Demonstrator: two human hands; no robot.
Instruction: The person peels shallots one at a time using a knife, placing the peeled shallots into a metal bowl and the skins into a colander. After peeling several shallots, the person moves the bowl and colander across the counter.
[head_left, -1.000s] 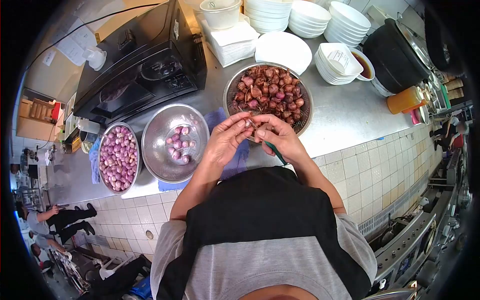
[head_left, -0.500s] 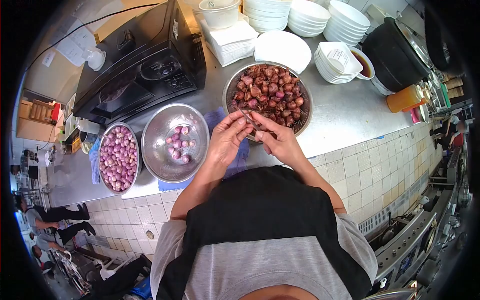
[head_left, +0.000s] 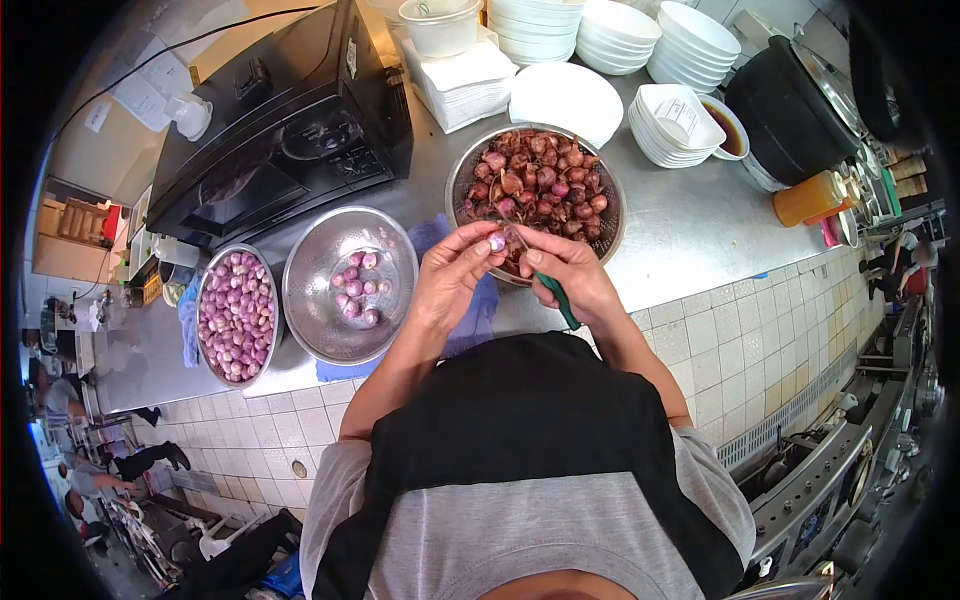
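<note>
At the surface's near edge, left fingers (head_left: 468,252) grasp a shallot (head_left: 497,242); right fingers (head_left: 556,265) grasp a green-handled knife (head_left: 562,302).

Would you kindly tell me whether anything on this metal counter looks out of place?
Slightly: what looks like a marked paper slip sits in the top white square bowl, odd for tableware, and the blue cloth lies rumpled beneath the shiny round metal bowl.
</note>
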